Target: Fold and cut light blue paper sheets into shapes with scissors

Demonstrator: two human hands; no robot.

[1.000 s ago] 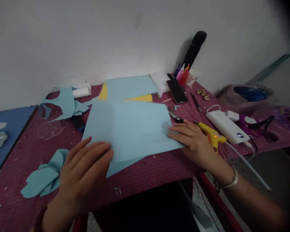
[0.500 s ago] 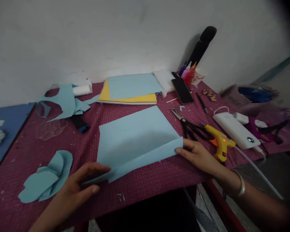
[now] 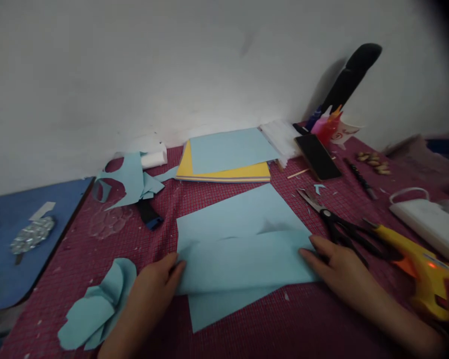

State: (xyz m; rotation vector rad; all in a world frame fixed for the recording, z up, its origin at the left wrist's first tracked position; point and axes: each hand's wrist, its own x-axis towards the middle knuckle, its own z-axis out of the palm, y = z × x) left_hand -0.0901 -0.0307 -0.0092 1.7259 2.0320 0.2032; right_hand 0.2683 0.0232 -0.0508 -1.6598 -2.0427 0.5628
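A light blue paper sheet (image 3: 243, 224) lies on the red checked tablecloth (image 3: 314, 324), its near part folded up and over into a long flap. My left hand (image 3: 155, 289) pinches the flap's left end, fingers closed on the paper. At the flap's right end my right hand (image 3: 340, 271) holds the edge with its fingertips. Black scissors (image 3: 340, 227) lie just beyond my right hand.
A yellow glue gun (image 3: 421, 262) and a white power bank (image 3: 428, 224) lie at the right. A yellow and blue paper stack (image 3: 224, 162), a phone (image 3: 318, 157), glue bottles (image 3: 324, 124) and a pen (image 3: 359, 179) sit at the back. Blue paper cut-offs (image 3: 93, 309) lie at left.
The sheet's near edge has been lifted and folded over toward the wall, both hands moving with it. The view has shifted, so everything sits further right and lower.
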